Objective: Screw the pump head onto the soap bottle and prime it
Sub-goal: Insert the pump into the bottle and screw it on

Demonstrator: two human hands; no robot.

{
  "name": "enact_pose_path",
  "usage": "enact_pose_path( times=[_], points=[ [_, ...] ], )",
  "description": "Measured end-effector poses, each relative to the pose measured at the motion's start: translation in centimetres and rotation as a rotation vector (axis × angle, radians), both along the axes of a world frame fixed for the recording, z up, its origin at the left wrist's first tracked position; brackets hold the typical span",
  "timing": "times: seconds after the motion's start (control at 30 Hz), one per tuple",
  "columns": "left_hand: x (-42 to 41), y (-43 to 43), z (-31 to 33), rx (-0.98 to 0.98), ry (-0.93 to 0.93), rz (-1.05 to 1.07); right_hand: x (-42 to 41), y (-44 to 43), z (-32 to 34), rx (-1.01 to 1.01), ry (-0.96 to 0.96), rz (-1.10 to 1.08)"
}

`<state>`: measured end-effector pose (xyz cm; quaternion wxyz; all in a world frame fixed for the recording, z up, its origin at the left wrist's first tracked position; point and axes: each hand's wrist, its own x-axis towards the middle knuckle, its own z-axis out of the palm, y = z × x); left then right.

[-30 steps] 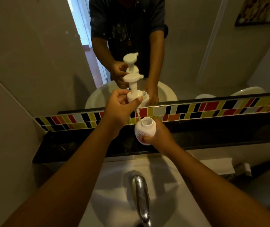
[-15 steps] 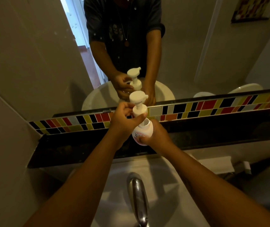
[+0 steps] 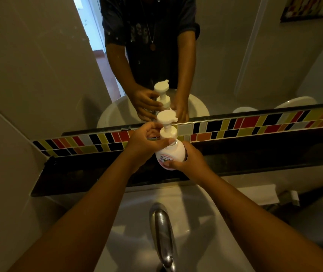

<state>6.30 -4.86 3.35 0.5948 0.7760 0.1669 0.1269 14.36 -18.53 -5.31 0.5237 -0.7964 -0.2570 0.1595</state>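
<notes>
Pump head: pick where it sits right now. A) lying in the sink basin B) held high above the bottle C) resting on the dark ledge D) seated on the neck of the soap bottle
D: the pump head sits on the soap bottle, left hand at its collar, right hand gripping the bottle.

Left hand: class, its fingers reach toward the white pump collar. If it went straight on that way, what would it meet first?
The left hand would meet the white plastic pump head, at its collar above the white rounded soap bottle; its thumb appears to touch there already.
</notes>
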Motion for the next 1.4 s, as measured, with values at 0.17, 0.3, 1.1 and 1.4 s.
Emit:
enact_pose_path(
  times=[0.17,0.3,1.1,1.4],
  points=[
    [0.2,0.3,-0.3,0.078,0.025,-0.046,0.0,0.0,0.2,-0.024,0.007,0.006],
    [0.3,0.4,-0.9,0.099,0.049,-0.074,0.2,0.0,0.0,-0.046,0.016,-0.004],
    [1.3,-0.1,-2.4,0.225,0.023,-0.069,0.8,-0.2,0.9,-0.147,0.029,0.044],
    [1.0,-0.7,-3.5,0.081,-0.077,0.091,1.0,-0.4,1.0,-0.158,0.015,0.065]
  ],
)
